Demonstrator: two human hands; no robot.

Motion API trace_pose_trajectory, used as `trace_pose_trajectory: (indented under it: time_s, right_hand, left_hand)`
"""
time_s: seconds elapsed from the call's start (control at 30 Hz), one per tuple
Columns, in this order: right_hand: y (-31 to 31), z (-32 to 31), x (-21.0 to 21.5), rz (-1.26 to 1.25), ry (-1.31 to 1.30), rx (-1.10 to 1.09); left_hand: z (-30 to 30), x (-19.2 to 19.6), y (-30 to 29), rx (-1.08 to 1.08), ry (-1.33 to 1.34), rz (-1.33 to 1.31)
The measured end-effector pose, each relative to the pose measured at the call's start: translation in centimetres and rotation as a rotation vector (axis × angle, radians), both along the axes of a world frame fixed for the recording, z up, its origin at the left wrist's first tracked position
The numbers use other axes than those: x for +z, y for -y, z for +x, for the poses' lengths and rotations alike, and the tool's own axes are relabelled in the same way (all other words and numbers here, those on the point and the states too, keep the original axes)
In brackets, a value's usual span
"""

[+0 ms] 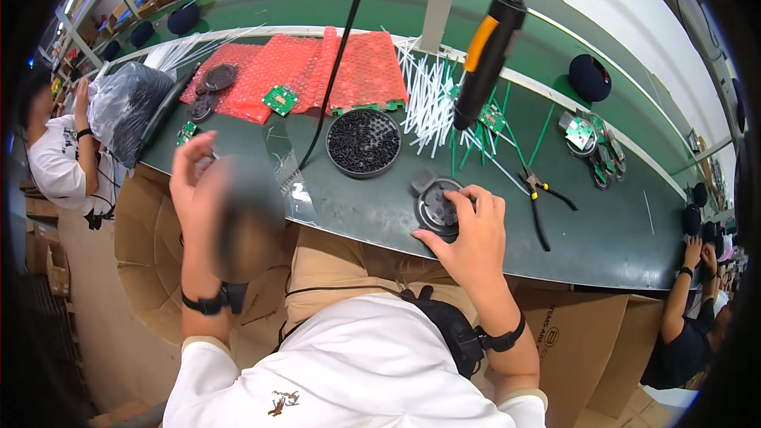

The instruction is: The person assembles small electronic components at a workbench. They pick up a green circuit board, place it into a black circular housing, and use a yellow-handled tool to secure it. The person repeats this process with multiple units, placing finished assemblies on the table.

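Note:
My right hand (478,230) grips a round black plastic part (432,204) near the table's front edge, thumb at its near rim and fingers on its top. It looks like a small speaker housing with a tab on its far side. My left hand (190,190) is raised at the table's left front edge, its fingers bent together. A blurred patch covers much of that hand, so what it holds, if anything, is hidden. Just beyond its fingertips lies a small green circuit board (187,132). A round black dish (331,160) full of small black screw-like pieces stands between my hands.
A black and orange electric screwdriver (485,59) hangs over the table. Pliers (537,204), white and green strips (428,99), red bubble wrap (361,63) and circuit boards (583,135) lie about. People work at both sides; a cardboard box (587,333) stands below right.

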State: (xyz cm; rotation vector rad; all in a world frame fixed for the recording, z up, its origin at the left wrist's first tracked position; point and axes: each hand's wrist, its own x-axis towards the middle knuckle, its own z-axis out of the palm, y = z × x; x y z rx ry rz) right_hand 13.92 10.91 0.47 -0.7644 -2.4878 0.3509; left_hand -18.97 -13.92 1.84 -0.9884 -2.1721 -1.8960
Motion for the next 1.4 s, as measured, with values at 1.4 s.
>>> trace_pose_trajectory:
  time_s: [1.4]
  right_hand:
    - [-0.1, 2.6, 0.3, -1.051, -0.584, 0.003]
  left_hand:
    - [16.3, -1.2, -13.5, -0.823, 0.046, -0.267]
